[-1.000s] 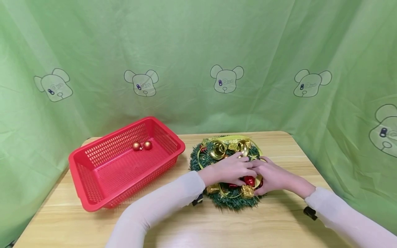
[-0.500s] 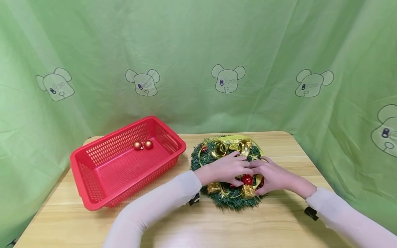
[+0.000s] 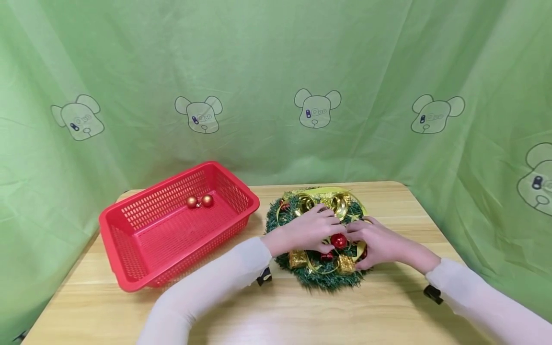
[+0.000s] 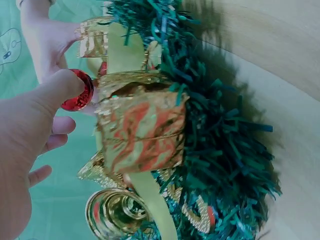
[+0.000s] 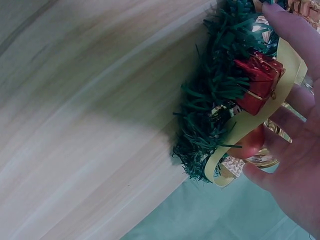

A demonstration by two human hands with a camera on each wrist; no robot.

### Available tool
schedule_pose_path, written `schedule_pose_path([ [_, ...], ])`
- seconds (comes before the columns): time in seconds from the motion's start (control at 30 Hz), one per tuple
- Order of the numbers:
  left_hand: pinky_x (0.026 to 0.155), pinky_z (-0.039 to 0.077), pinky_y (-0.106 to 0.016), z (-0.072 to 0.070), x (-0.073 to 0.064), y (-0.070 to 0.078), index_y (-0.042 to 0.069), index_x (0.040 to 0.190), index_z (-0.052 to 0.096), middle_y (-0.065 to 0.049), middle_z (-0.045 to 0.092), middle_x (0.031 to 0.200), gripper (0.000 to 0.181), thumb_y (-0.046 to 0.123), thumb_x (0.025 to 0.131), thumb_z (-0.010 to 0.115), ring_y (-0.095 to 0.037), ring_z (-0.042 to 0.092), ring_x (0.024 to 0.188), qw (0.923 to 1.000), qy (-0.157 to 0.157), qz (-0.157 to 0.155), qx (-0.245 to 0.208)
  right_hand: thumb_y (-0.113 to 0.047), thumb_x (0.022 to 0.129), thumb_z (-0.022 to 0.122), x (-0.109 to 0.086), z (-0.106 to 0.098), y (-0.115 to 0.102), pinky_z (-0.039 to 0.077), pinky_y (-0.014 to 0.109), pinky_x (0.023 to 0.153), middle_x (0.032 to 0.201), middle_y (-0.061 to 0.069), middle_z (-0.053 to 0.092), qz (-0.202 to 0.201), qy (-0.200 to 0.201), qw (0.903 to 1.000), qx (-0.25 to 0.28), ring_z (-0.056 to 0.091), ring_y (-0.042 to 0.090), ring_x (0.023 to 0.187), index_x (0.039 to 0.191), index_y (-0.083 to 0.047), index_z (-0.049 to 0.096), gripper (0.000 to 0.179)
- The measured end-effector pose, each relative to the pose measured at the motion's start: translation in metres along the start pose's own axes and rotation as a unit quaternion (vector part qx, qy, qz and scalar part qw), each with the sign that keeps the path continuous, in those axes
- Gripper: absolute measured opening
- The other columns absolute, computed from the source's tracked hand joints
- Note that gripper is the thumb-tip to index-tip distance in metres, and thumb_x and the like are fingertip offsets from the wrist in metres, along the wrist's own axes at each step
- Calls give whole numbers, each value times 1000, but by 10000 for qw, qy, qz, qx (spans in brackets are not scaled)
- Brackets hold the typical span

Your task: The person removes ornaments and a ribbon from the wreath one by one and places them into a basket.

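Note:
A green tinsel wreath (image 3: 327,280) lies on the table, decorated with gold bells, ribbon and small gift boxes. My left hand (image 3: 305,233) is over its middle and pinches a shiny red bauble (image 3: 339,241) between thumb and fingers; the left wrist view shows the thumb pressed to this bauble (image 4: 76,102). My right hand (image 3: 381,243) grips the wreath's right side, thumb by a gold gift box (image 3: 346,264) and fingertips close to the bauble. In the right wrist view, its fingers reach past a yellow ribbon (image 5: 255,117) beside a red gift box (image 5: 258,82).
To the left stands a red plastic basket (image 3: 129,275) with two gold baubles (image 3: 200,201) inside. The wooden table (image 3: 267,316) ends at a green curtain (image 3: 258,62) printed with bear heads, which hangs behind and on both sides.
My left hand has drawn the red bauble a little left and up, so more of the bauble and of a red piece below it shows. The right hand has stayed almost in place.

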State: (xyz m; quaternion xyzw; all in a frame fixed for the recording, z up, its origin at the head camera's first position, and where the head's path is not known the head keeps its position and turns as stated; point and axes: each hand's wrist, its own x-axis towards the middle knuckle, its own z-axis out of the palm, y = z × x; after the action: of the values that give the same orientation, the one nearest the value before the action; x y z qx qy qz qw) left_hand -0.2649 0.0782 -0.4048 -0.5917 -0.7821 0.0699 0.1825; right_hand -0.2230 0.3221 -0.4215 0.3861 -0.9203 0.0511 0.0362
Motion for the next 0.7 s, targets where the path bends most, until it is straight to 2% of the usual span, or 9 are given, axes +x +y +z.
schedule_pose_path([
  [0.23,109,42,-37,-11,-9,-11,24,128,66,8,70,120,47,47,88,73,-14,59,116,9990,383,-171,-150,-48,61,92,2,-2,-1,41,69,99,123,11,69,-84,-137,9998,-111,65,31,113,121,-7,74,75],
  [0.43,110,42,-38,-22,-19,-22,22,126,66,7,70,120,42,43,90,71,-15,60,116,9977,449,-406,-317,-45,62,93,2,-3,1,45,60,93,123,9,70,-201,-133,9996,-137,65,27,111,122,-9,74,73],
  [0.7,111,41,-42,-33,-34,-34,20,123,67,4,71,119,41,40,89,72,-17,60,115,9951,663,-604,-427,-48,63,92,3,-6,-1,44,65,96,127,13,69,-210,-158,9996,-33,64,34,116,124,-8,73,75],
])
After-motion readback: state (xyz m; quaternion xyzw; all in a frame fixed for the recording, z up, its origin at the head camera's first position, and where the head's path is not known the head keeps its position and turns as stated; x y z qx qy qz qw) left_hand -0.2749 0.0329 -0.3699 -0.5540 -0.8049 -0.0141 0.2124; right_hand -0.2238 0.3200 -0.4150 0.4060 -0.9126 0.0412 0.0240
